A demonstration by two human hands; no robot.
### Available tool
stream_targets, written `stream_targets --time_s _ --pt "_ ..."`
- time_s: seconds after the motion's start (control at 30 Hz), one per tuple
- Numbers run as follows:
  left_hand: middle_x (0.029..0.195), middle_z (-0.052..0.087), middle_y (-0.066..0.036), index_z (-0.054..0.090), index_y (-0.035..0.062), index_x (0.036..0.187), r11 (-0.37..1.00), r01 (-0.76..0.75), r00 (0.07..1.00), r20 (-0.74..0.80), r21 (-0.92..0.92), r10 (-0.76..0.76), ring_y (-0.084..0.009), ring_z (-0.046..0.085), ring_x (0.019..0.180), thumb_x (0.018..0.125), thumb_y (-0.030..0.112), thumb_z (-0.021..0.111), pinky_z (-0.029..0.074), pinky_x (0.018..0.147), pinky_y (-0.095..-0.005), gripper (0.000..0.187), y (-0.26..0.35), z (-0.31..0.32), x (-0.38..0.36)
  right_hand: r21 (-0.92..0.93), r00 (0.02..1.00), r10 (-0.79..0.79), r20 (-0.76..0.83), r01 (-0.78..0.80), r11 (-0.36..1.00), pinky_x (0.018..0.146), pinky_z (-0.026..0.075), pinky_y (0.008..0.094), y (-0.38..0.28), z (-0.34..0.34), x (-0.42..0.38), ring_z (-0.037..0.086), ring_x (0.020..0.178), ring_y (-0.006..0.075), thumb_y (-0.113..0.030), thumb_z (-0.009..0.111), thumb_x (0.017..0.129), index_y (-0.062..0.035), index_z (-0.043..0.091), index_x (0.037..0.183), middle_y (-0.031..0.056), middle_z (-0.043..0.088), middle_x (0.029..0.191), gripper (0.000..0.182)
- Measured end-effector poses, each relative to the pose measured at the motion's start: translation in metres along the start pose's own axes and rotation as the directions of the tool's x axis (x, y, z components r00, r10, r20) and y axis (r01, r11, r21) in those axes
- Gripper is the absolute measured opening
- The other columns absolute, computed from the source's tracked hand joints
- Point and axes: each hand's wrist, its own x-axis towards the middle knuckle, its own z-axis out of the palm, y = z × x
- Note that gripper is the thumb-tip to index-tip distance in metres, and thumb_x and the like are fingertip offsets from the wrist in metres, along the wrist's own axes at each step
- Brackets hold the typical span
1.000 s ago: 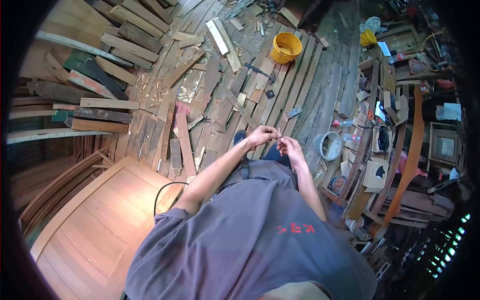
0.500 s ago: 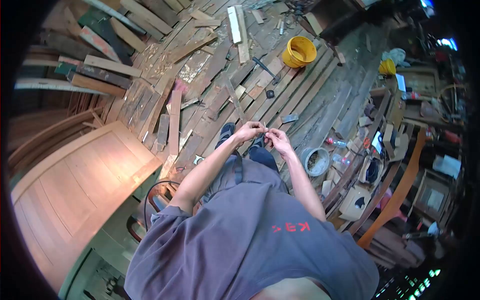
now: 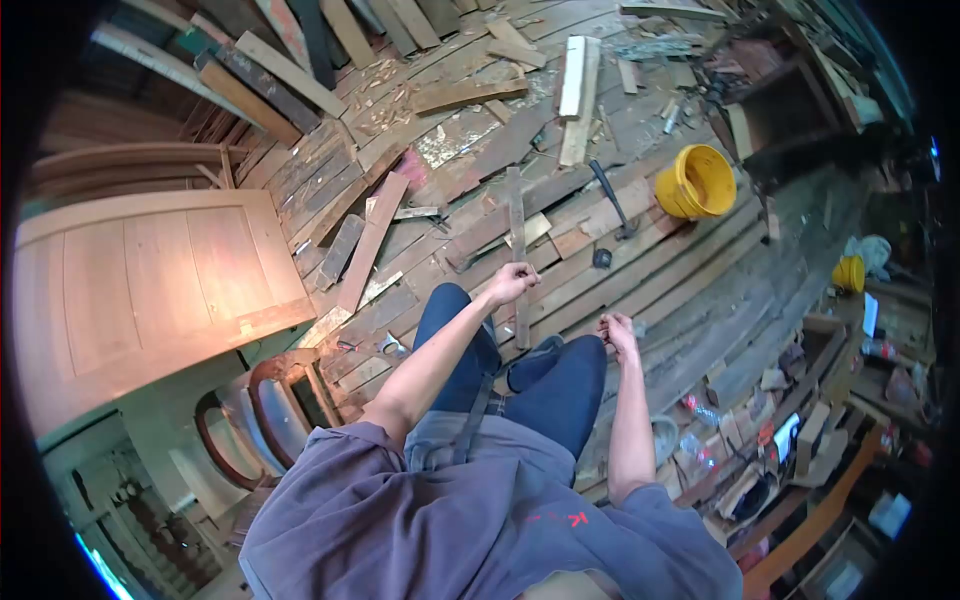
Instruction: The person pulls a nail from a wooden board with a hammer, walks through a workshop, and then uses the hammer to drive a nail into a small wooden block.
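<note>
I am holding my left hand (image 3: 512, 282) and right hand (image 3: 618, 330) apart above a wood strip (image 3: 517, 255) on the plank floor (image 3: 640, 270), fingers curled, contents too small to tell; shirt (image 3: 480, 520) print unreadable.

A plank floor (image 3: 640, 270) spreads across the scene, littered with offcuts and shavings. A yellow bucket (image 3: 697, 182) lies tipped to the far right, a hammer (image 3: 610, 200) just left of it. A pale paneled door (image 3: 150, 280) lies flat on the left, with a chair frame (image 3: 265, 415) near it. Far left, planks (image 3: 270, 70) are stacked. A smaller yellow container (image 3: 848, 272) sits at the right among clutter.
</note>
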Motion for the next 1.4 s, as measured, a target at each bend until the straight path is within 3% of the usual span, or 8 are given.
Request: stream_targets --time_s 0.17,0.47,0.57,0.6,1.03,1.1,1.37,1.4 --pt "0.078 0.067 -0.008 0.065 0.0036 0.083 0.967 -0.15 0.929 -0.305 0.205 0.209 -0.0129 0.062 0.074 0.085 0.029 0.068 0.049 0.069 -0.0317 0.025 -0.098 -0.044 0.104 -0.209 0.991 -0.132 0.015 0.132 0.969 0.045 0.04 0.0243 0.037 0.044 0.173 0.05 0.052 0.008 -0.017 0.054 0.089 -0.006 0.061 0.086 0.0029 0.061 0.069 0.013" --pt "0.074 0.065 -0.013 0.063 0.0002 0.086 0.874 -0.384 0.744 -0.461 0.298 0.484 -0.0186 0.064 0.068 0.082 0.029 0.069 0.051 0.065 -0.034 0.03 -0.143 -0.067 0.179 -0.452 0.904 -0.417 0.09 0.41 0.792 0.057 0.046 0.0285 0.083 0.122 0.392 0.056 0.066 0.0116 -0.021 0.059 0.087 -0.0022 0.064 0.092 0.0059 0.065 0.079 0.02" --pt "0.076 0.065 -0.013 0.063 0.0001 0.086 0.79 -0.464 0.645 -0.459 0.401 0.611 -0.0213 0.064 0.067 0.08 0.029 0.071 0.051 0.065 -0.0346 0.03 -0.148 -0.068 0.186 -0.593 0.754 -0.644 0.128 0.579 0.56 0.06 0.048 0.0302 0.077 0.129 0.428 0.059 0.071 0.0156 -0.02 0.061 0.084 0.0001 0.064 0.093 0.0087 0.065 0.078 0.022" --pt "0.076 0.065 -0.014 0.063 0.0001 0.086 0.775 -0.467 0.634 -0.451 0.424 0.629 -0.0218 0.064 0.067 0.08 0.029 0.071 0.051 0.065 -0.0347 0.03 -0.147 -0.07 0.186 -0.622 0.807 -0.585 0.084 0.501 0.602 0.079 0.05 0.0404 0.074 0.13 0.432 0.067 0.087 0.0345 -0.028 0.064 0.081 0.0009 0.067 0.091 0.0223 0.068 0.089 0.031" --pt "0.072 0.066 -0.009 0.065 0.0011 0.086 0.767 -0.458 0.599 -0.481 0.45 0.64 -0.0134 0.058 0.063 0.086 0.026 0.069 0.049 0.057 -0.0311 0.025 -0.145 -0.093 0.186 -0.746 0.837 -0.538 0.103 0.422 0.514 0.081 0.05 0.045 0.065 0.131 0.401 0.067 0.091 0.0361 -0.03 0.062 0.072 0.0038 0.069 0.083 0.029 0.065 0.092 0.036" --pt "0.078 0.069 -0.014 0.067 0.0018 0.086 0.824 -0.422 0.672 -0.48 0.377 0.564 -0.0228 0.067 0.072 0.083 0.025 0.069 0.052 0.068 -0.0343 0.024 -0.148 -0.097 0.191 -0.781 0.88 -0.457 0.125 0.371 0.501 0.085 0.05 0.0436 0.059 0.136 0.408 0.066 0.096 0.0365 -0.031 0.062 0.072 0.0041 0.069 0.088 0.0286 0.065 0.098 0.04" --pt "0.072 0.066 -0.013 0.065 -0.0007 0.083 0.743 -0.419 0.611 -0.443 0.522 0.656 -0.02 0.063 0.065 0.082 0.024 0.069 0.05 0.064 -0.0329 0.025 -0.135 -0.098 0.171 -0.919 0.936 -0.329 0.127 0.236 0.315 0.096 0.046 0.0391 0.061 0.179 0.432 0.059 0.113 0.0353 -0.036 0.071 0.07 0.0043 0.059 0.116 0.0263 0.061 0.117 0.062" --pt "0.072 0.066 -0.012 0.064 -0.0006 0.084 0.743 -0.417 0.615 -0.44 0.523 0.655 -0.0192 0.063 0.065 0.083 0.026 0.068 0.05 0.064 -0.0328 0.027 -0.137 -0.1 0.171 -0.911 0.951 -0.272 0.147 0.237 0.339 0.106 0.037 0.0443 0.06 0.184 0.435 0.049 0.125 0.0357 -0.038 0.073 0.07 0.0032 0.041 0.135 0.0257 0.052 0.131 0.083"
